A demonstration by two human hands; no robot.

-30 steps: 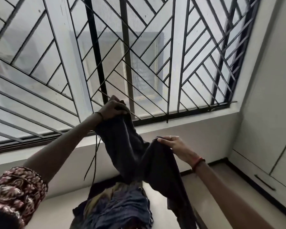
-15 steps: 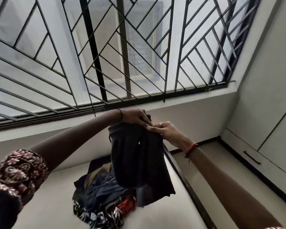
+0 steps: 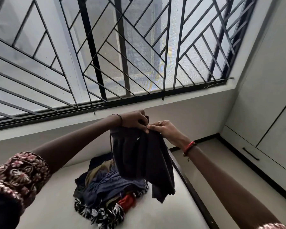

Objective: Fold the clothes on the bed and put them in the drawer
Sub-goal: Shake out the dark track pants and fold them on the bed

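A dark garment (image 3: 139,159) hangs doubled over in the air above the bed (image 3: 53,200). My left hand (image 3: 134,120) grips its top edge, and my right hand (image 3: 163,129) pinches the same edge right beside it, fingertips touching. A thin drawstring dangles from the garment's left side. Below it a heap of clothes (image 3: 106,195) lies on the pale sheet: dark blue, olive, red and black-and-white floral pieces.
A barred window (image 3: 122,55) fills the wall behind the bed. The bed's dark frame edge (image 3: 193,192) runs along the right side, with floor (image 3: 229,179) beyond it. White cabinets with a black drawer handle (image 3: 250,153) stand on the right.
My hands came together from apart, doubling the garment over, and have lowered slightly. The view has tilted down, showing more of the clothes heap on the bed.
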